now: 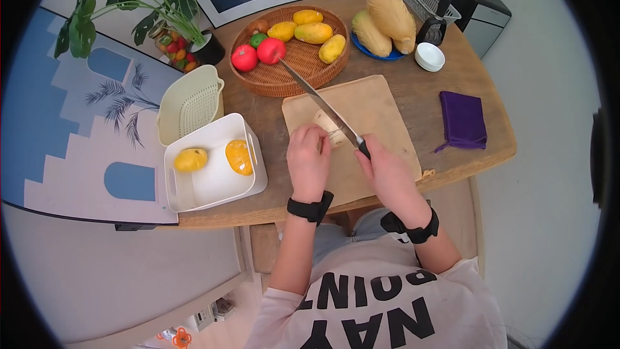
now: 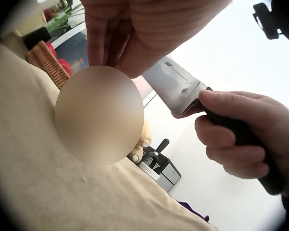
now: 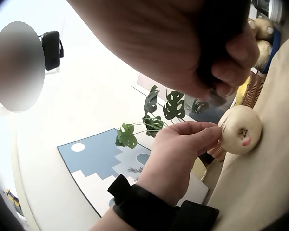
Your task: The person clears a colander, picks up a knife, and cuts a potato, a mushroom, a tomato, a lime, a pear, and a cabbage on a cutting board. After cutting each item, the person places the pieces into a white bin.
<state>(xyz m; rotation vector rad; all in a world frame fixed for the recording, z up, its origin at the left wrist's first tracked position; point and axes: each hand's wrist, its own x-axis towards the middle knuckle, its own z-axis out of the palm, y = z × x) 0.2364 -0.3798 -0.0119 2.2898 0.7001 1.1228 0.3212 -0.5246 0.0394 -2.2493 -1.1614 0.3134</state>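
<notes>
Wicker basket point(image 1: 303, 55) ahead, the left hand point(image 1: 309, 158) pinches pale produce point(image 3: 241, 129) beneath the knife point(image 1: 325, 106) gripped in the right hand point(image 1: 392, 171).

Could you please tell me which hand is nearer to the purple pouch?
The right hand. It grips the knife, with the purple pouch off to its right; the left hand is farther left, its fingertips at the pale round vegetable.
</notes>
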